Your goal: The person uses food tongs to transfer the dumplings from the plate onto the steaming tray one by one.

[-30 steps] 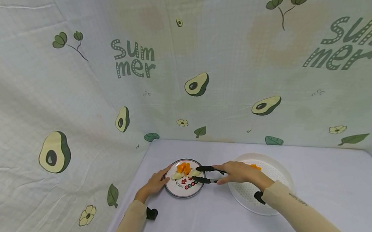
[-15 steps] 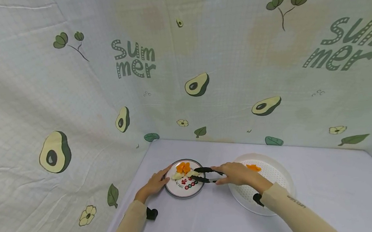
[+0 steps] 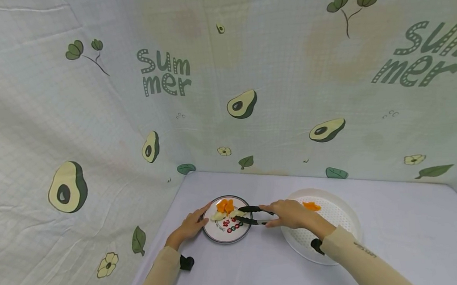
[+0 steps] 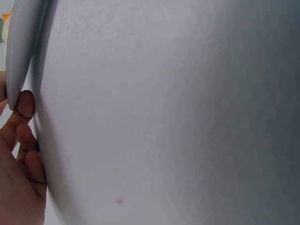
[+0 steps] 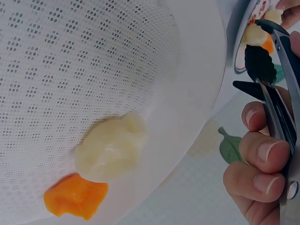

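Observation:
My left hand (image 3: 190, 225) pinches the left rim of a small round plate (image 3: 225, 241); in the left wrist view its fingertips (image 4: 26, 104) curl under the plate's edge. Orange chunks (image 3: 225, 206) and pale, cream-coloured chunks (image 3: 218, 216) lie on the plate, above its printed red and green pattern. In my right hand (image 3: 292, 213) I grip metal tongs with black tips (image 5: 260, 63). The tong tips are spread apart, reaching over the plate's right side around a pale chunk (image 3: 237, 214). My right forearm crosses above a white perforated tray.
The round white perforated tray (image 3: 349, 216) stands right of the plate. Inside it lie a pale chunk (image 5: 110, 150) and an orange chunk (image 5: 77, 197) near the wall. A printed cloth (image 3: 282, 111) hangs behind and left of the white-covered table (image 3: 231, 276).
My right hand and the tongs have shifted slightly left over the plate, showing more of the orange chunk in the tray. My left hand has stayed at the plate's rim.

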A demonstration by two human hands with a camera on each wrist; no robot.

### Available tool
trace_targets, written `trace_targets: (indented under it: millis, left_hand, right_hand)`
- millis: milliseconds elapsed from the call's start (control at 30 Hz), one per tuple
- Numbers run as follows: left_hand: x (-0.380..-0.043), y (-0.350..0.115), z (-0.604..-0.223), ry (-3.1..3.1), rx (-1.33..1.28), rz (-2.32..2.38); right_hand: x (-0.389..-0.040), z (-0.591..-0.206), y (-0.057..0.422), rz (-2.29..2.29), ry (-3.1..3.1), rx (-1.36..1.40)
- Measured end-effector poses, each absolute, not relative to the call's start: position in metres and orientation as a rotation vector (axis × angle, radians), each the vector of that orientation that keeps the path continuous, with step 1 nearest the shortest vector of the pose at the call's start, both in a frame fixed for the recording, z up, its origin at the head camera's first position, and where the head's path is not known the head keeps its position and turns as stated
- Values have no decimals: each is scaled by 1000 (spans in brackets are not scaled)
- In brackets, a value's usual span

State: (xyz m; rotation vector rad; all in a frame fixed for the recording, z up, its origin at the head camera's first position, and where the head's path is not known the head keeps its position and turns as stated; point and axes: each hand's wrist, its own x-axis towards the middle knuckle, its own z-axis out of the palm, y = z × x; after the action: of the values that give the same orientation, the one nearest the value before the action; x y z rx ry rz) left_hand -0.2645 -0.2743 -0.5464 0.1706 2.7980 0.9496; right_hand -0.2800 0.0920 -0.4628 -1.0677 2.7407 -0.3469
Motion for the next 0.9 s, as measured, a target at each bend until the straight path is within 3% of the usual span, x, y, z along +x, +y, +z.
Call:
trace_targets:
  millis: [900]
  left_hand:
    - [-266, -273, -546, 2776, 141, 947]
  right_hand:
    - [-276, -445, 136, -633, 2658, -1179]
